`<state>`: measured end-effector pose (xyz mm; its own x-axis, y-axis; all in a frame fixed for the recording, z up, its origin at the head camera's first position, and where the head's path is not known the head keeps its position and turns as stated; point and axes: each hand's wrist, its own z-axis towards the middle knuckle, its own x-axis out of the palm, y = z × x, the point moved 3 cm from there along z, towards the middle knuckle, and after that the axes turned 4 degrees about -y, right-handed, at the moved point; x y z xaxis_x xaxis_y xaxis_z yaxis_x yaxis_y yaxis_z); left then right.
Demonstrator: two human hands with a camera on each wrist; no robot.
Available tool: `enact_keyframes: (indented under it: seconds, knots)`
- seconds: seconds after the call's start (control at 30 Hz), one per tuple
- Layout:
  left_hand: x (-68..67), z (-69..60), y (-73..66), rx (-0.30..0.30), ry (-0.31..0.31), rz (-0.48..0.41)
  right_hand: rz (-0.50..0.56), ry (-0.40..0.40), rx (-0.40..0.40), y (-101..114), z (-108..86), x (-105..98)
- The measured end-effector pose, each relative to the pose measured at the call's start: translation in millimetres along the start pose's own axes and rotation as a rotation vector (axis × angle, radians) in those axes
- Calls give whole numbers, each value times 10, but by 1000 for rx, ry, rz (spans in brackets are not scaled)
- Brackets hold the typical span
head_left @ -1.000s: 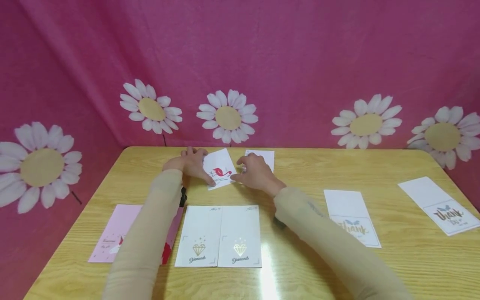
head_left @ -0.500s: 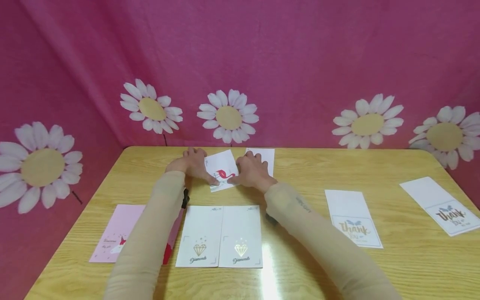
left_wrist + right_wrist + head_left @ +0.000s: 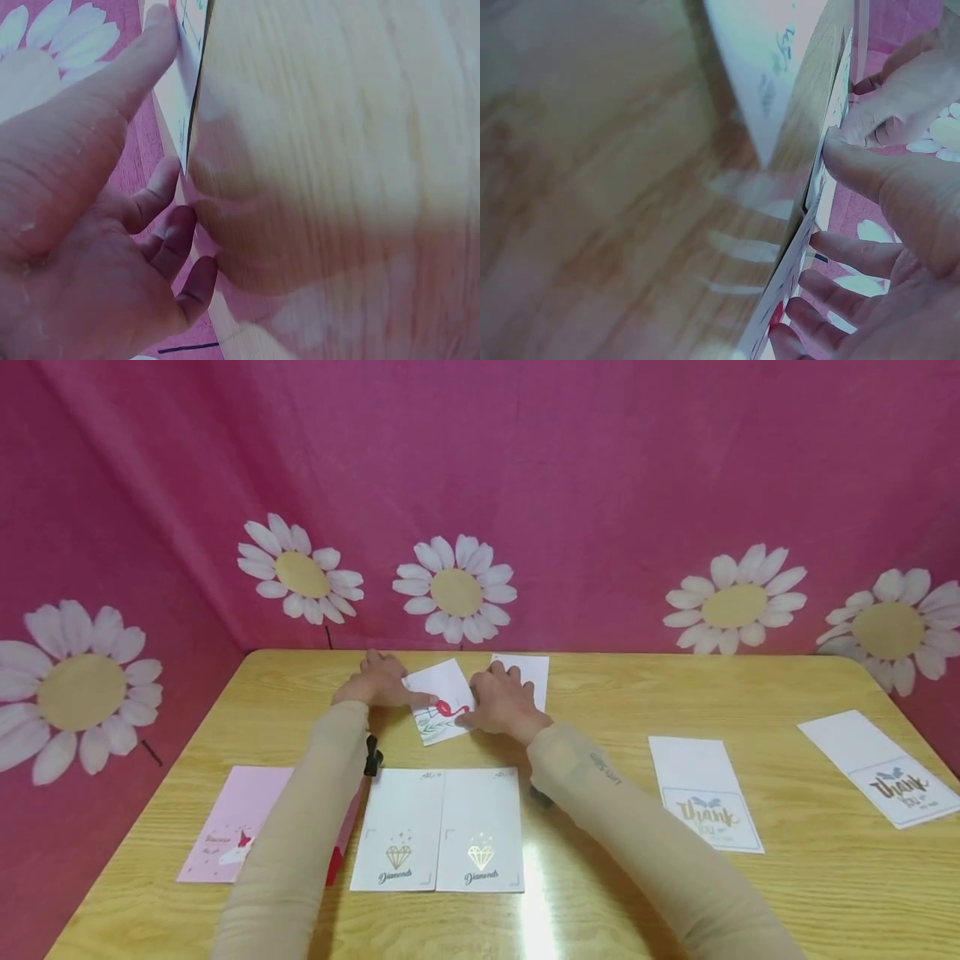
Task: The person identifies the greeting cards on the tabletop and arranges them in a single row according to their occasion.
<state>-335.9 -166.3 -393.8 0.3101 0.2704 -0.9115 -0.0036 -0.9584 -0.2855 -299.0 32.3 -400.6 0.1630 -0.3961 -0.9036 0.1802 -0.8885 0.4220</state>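
Observation:
A white card with a red flamingo (image 3: 442, 681) lies at a slant near the far edge of the table. Across its left side rests the thumb of my left hand (image 3: 382, 681), and the other fingers touch the tabletop beside a corner. My right hand (image 3: 506, 700) has its thumb on the card's right edge. Its fingers reach over a second white card (image 3: 532, 670), mostly covered by that hand; in the right wrist view a red patch shows on this card (image 3: 769, 319). Neither hand visibly pinches a card.
Two white Diamonds cards (image 3: 396, 802) lie side by side in front. A pink unicorn card (image 3: 240, 802) sits left of them, partly under the left sleeve, with a red-marked pink piece beyond. Two thank-you cards (image 3: 697, 764) are at the right. A pink flowered cloth (image 3: 585, 510) hangs behind.
The flamingo card first slid slightly right, then turned a little, its upper left corner swinging left. My left thumb moved up across it. My right hand shifted slightly left, then stayed nearly still.

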Motion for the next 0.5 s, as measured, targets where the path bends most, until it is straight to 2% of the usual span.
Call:
enact_keyframes:
  seconds: [0.13, 0.37, 0.5]
  knots:
    - [-11, -3, 19, 24, 24, 2, -1, 2, 0, 8, 9, -10]
    - [12, 14, -30, 111, 38, -46, 6, 41, 35, 43, 41, 12]
    - [23, 17, -37, 119, 48, -67, 10, 57, 58, 62, 44, 29]
